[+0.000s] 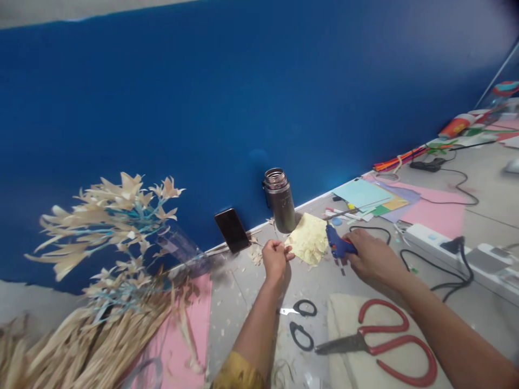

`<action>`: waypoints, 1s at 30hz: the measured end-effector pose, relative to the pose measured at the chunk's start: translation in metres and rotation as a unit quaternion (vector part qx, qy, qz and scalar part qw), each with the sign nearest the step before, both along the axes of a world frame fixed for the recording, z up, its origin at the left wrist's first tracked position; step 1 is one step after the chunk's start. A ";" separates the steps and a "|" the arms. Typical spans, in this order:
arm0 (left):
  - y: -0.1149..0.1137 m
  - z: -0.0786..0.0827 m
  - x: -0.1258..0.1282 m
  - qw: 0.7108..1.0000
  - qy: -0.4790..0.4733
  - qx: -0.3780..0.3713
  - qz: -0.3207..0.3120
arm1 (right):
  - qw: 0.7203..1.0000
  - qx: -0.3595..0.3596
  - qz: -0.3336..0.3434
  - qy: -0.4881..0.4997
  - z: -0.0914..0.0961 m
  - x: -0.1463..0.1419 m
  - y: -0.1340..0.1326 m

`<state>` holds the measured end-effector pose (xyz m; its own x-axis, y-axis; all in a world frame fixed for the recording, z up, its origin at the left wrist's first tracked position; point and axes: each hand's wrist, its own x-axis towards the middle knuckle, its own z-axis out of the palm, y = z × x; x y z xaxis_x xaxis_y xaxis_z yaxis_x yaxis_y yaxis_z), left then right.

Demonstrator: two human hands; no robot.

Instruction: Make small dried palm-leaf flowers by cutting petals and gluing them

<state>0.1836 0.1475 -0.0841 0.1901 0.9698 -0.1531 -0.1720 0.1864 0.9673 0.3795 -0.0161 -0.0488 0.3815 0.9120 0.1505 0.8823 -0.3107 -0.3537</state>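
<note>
My right hand (371, 256) is wrapped round the handle of a blue glue gun (337, 243), at the right edge of a pale yellow sheet (310, 229) covered with small scraps. To the left of that sheet, my left hand (275, 259) is closed with its fingertips pinched together; whatever it holds is too small to name. Below it lie black-handled scissors (302, 335). Large red-handled shears (381, 340) rest on a folded cream cloth (344, 313) under my right forearm.
A dark open flask (279, 202) and a phone (232, 229) stand against the blue wall (243, 108). On the left are pale husk flowers (121, 216) in a clear vase (182, 251) and dried husks (109, 346). A power strip (433, 243), cords and coloured paper (365, 194) lie right.
</note>
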 end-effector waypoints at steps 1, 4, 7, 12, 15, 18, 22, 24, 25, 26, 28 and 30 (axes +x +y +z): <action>0.001 0.001 -0.001 1.000 -0.006 -0.001 -0.006 | 0.997 0.035 -0.003 0.066 -0.002 0.004 0.000; 0.002 0.005 -0.003 0.998 -0.036 0.007 -0.044 | 0.952 0.123 -0.018 0.279 -0.005 0.012 0.000; 0.001 0.012 -0.005 0.994 -0.065 0.024 -0.084 | 0.907 0.135 -0.045 0.396 -0.005 0.008 -0.003; -0.010 0.022 -0.003 0.987 -0.080 0.062 -0.127 | 0.897 0.116 0.003 0.426 0.004 -0.017 -0.005; -0.017 0.028 -0.001 0.986 -0.049 0.099 -0.123 | 0.888 0.119 0.065 0.439 0.014 -0.030 -0.006; -0.022 0.033 -0.001 0.987 -0.025 0.115 -0.110 | 0.892 0.130 0.094 0.422 0.022 -0.036 -0.005; -0.025 0.034 0.000 0.987 -0.025 0.111 -0.115 | 0.901 0.134 0.114 0.396 0.022 -0.037 -0.005; -0.025 0.033 0.000 0.986 -0.031 0.109 -0.121 | 0.904 0.133 0.122 0.387 0.021 -0.036 -0.005; -0.025 0.032 0.000 0.986 -0.035 0.109 -0.123 | 0.906 0.132 0.125 0.383 0.020 -0.036 -0.005; -0.025 0.030 0.000 0.986 -0.041 0.108 -0.124 | 0.907 0.128 0.129 0.380 0.020 -0.036 -0.005; -0.024 0.028 0.001 0.986 -0.054 0.103 -0.122 | 0.910 0.119 0.135 0.373 0.021 -0.035 -0.005; -0.023 0.026 0.002 0.986 -0.071 0.092 -0.120 | 0.918 0.113 0.130 0.357 0.023 -0.034 -0.006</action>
